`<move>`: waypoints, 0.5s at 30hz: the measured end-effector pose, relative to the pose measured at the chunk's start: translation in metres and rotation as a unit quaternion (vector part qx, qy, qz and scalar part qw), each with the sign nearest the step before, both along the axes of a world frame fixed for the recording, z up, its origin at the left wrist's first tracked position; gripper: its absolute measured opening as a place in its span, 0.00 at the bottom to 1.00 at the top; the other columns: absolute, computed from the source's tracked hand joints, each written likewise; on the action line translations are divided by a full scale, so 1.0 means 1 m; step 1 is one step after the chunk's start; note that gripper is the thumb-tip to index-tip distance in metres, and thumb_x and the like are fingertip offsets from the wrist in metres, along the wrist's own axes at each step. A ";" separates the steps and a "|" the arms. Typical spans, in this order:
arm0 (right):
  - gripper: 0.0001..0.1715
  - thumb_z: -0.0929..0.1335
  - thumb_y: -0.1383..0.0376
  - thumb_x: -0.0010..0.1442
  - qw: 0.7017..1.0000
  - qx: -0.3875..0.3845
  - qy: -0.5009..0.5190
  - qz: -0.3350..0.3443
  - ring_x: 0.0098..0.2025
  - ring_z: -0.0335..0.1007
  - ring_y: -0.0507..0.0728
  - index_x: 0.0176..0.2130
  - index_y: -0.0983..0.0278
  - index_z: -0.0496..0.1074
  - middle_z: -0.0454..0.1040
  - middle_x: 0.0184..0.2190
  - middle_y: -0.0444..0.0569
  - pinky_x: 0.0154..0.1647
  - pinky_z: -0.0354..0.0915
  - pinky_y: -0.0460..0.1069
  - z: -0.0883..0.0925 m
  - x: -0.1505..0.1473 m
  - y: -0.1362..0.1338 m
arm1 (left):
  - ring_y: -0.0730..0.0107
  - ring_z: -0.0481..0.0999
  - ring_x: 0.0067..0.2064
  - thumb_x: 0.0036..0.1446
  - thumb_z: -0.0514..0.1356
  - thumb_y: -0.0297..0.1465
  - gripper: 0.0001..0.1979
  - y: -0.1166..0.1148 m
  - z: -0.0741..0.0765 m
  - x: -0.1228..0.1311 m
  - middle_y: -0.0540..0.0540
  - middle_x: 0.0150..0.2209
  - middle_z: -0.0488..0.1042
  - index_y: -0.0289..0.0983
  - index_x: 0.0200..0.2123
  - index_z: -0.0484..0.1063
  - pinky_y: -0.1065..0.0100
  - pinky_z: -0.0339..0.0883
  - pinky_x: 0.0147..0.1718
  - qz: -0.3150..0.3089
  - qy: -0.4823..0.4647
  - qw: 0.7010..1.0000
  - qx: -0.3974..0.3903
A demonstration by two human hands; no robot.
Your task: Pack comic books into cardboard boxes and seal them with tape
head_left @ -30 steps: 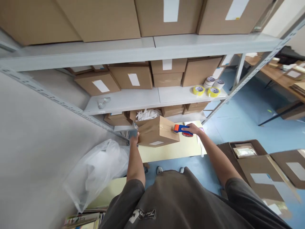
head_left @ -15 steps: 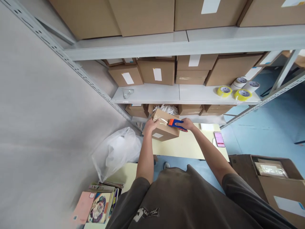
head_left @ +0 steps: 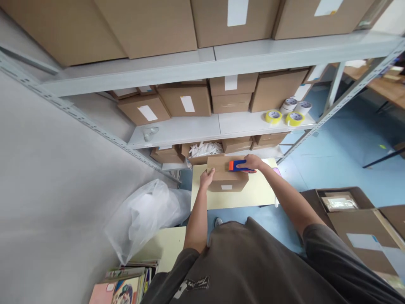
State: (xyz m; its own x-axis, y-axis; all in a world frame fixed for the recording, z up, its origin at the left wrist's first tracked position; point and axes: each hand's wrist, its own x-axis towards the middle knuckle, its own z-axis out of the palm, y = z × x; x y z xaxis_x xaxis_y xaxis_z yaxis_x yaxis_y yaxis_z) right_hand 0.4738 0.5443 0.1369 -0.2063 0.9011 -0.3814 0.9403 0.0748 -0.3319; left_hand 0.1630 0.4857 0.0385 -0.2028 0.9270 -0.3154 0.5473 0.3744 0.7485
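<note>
A cardboard box (head_left: pixel 228 185) with a small white label on its near side rests on the pale yellow table (head_left: pixel 202 202). My left hand (head_left: pixel 206 178) grips the box's left top edge, thumb on top. In my right hand (head_left: pixel 252 162) is a blue and orange tape dispenser (head_left: pixel 242 166), its orange end against the box's top. Whether tape stretches between the dispenser and my left thumb is hard to make out.
Behind the table stands a grey shelf rack (head_left: pixel 177 131) with cardboard boxes and tape rolls (head_left: pixel 273 117). A plastic bag (head_left: pixel 155 211) lies at left, near books (head_left: pixel 126 287). Open cartons (head_left: pixel 357 223) stand on the right. A phone's edge shows beyond my right forearm.
The box now sits squarer on the table, where it was tilted before. My right hand and the dispenser have shifted slightly right. The whole view has turned.
</note>
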 end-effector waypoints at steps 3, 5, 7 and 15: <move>0.37 0.74 0.32 0.54 1.000 0.007 -0.021 -0.006 0.35 0.77 0.61 0.27 0.62 0.78 0.80 0.28 0.52 0.33 0.61 0.49 -0.002 0.084 -0.013 | 0.49 0.80 0.61 0.72 0.59 0.50 0.24 0.003 -0.008 0.008 0.37 0.54 0.84 0.39 0.54 0.83 0.61 0.71 0.57 -0.006 0.018 1.000 -0.005; 0.37 0.73 0.32 0.55 0.998 -0.003 -0.051 -0.035 0.35 0.77 0.61 0.28 0.63 0.79 0.80 0.28 0.53 0.33 0.61 0.49 0.002 0.143 -0.022 | 0.48 0.80 0.61 0.71 0.58 0.51 0.24 0.005 -0.013 0.009 0.36 0.54 0.84 0.40 0.53 0.83 0.61 0.71 0.57 -0.008 0.021 1.000 -0.008; 0.37 0.73 0.32 0.56 0.995 -0.028 -0.070 -0.062 0.36 0.78 0.61 0.30 0.63 0.81 0.81 0.29 0.53 0.35 0.62 0.49 0.006 0.187 -0.029 | 0.48 0.79 0.62 0.71 0.59 0.52 0.25 0.006 -0.017 0.008 0.36 0.55 0.84 0.40 0.53 0.83 0.61 0.71 0.57 -0.012 0.015 1.000 -0.009; 0.32 0.79 0.45 0.60 0.976 -0.023 -0.029 -0.212 0.55 0.78 0.71 0.45 0.71 0.83 0.83 0.46 0.68 0.48 0.70 0.53 -0.035 0.108 -0.038 | 0.51 0.79 0.63 0.71 0.58 0.52 0.25 0.008 -0.018 0.007 0.38 0.57 0.83 0.40 0.55 0.82 0.62 0.70 0.58 -0.040 0.013 0.999 -0.006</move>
